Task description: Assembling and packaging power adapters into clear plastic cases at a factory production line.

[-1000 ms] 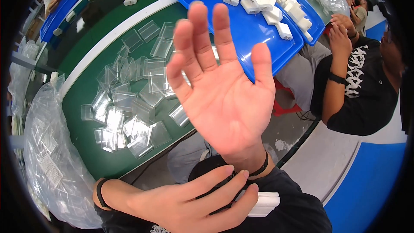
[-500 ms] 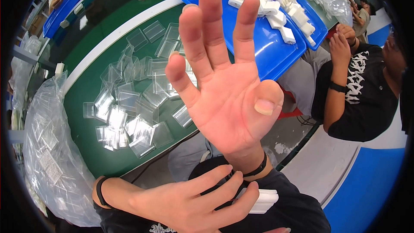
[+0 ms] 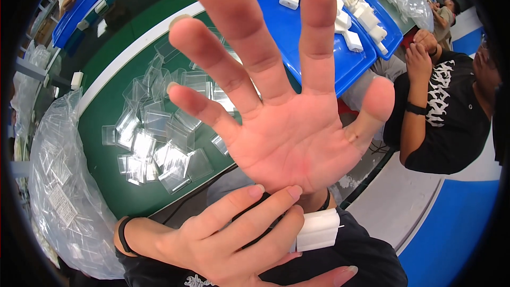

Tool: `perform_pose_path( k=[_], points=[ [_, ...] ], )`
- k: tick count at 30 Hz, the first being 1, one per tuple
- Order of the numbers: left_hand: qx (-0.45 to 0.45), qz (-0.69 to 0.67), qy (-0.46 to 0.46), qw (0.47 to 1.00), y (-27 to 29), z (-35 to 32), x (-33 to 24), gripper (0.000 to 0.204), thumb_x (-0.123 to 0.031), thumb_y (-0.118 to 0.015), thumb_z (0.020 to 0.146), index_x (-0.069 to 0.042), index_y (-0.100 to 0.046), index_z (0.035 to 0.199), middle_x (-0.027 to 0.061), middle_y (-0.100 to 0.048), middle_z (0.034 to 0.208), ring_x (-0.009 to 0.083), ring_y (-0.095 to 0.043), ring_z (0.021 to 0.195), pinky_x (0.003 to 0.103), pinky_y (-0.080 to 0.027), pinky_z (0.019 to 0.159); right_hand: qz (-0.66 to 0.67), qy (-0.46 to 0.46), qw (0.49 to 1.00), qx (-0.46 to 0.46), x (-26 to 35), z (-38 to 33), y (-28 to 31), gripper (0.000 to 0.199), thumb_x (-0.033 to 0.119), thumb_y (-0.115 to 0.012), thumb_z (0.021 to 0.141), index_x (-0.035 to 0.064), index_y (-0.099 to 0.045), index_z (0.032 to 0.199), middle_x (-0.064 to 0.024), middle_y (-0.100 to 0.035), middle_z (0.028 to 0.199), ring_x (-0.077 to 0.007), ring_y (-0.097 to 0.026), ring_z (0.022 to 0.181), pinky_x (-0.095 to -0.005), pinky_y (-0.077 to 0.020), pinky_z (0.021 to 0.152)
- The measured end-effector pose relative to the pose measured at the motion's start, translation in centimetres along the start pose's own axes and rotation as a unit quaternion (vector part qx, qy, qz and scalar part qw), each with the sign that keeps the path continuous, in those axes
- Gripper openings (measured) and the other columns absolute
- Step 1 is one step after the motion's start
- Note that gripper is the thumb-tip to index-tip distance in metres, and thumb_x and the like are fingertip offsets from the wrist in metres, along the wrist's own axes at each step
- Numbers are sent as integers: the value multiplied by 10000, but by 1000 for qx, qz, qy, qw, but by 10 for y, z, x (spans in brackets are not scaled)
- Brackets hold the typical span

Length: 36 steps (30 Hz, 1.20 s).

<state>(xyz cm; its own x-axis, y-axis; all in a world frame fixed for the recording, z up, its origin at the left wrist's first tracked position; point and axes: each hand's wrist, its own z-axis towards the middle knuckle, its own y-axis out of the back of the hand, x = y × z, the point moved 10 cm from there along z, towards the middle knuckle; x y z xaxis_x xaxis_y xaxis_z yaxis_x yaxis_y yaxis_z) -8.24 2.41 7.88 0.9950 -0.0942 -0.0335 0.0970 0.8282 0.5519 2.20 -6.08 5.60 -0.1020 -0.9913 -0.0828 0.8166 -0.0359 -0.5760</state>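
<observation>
My right hand (image 3: 292,133) is raised close in front of me, palm facing me and fingers spread, with nothing in it. Below its wrist, my left hand (image 3: 228,239) reaches across from the left, back of the hand up. A white charger block (image 3: 319,230) with a thin metal pin sticks out past the left fingers, which appear to grip it; their contact with it is partly hidden. Left of the right hand, a loose heap of clear plastic covers (image 3: 154,138) lies on the green table (image 3: 98,127).
Blue trays (image 3: 348,79) hold several white blocks (image 3: 353,41) behind my right hand. Bulging clear plastic bags (image 3: 64,180) stand at the left table edge. A white strip (image 3: 114,77) borders the table's far side. On the right sits a co-worker in a black shirt (image 3: 446,117).
My right hand has come nearer and its fingers and thumb have spread wider. The charger block has tilted and risen slightly with my left fingers, which have shifted up toward the right wrist.
</observation>
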Motion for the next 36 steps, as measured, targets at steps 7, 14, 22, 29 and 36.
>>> perform_pose_path(
  k=[7, 14, 22, 29, 36],
  points=[
    [-4, -34, 204, 978, 0, 5, 30, 341, -305, -667, 734, -386, -648, 1064, 27, -613, 854, 208, -652, 888, 352, -451, 890, -1, 6, 1000, -14, 4, 0, 1, 807, 329, -500, 818, 223, -49, 1478, -154, -70, 1526, -293, -111, 1400, -472, -181, 1103],
    [29, -33, 163, 986, -3, 10, 23, 389, -228, -593, 770, -459, -610, 1083, 34, -606, 899, 227, -650, 919, 365, -459, 904, 4, 7, 1000, -28, 8, -2, -1, 793, 349, -489, 828, 218, -54, 1478, -156, -78, 1524, -293, -114, 1399, -470, -182, 1102],
    [66, -24, 61, 996, -15, 9, 11, 288, -297, -621, 832, -94, -647, 1036, 73, -673, 935, 336, -663, 893, 423, -476, 841, 3, 10, 999, -42, 11, -2, -2, 778, 371, -476, 839, 213, -61, 1478, -159, -86, 1522, -293, -118, 1397, -468, -183, 1102],
    [25, -85, 0, 996, -8, 14, 0, 584, -187, -693, 757, -382, -455, 1253, 112, -581, 1019, 316, -646, 947, 426, -499, 848, 10, 10, 999, -53, 19, -4, -9, 766, 391, -465, 849, 208, -66, 1478, -161, -94, 1520, -293, -121, 1396, -466, -184, 1101],
    [83, -40, 84, 992, -12, 13, 13, 433, -155, -535, 816, -398, -569, 1174, 56, -610, 934, 273, -651, 947, 371, -484, 886, 10, 9, 998, -65, 16, 4, 4, 756, 411, -453, 859, 204, -71, 1477, -164, -102, 1519, -292, -124, 1395, -464, -184, 1101]
  ],
)
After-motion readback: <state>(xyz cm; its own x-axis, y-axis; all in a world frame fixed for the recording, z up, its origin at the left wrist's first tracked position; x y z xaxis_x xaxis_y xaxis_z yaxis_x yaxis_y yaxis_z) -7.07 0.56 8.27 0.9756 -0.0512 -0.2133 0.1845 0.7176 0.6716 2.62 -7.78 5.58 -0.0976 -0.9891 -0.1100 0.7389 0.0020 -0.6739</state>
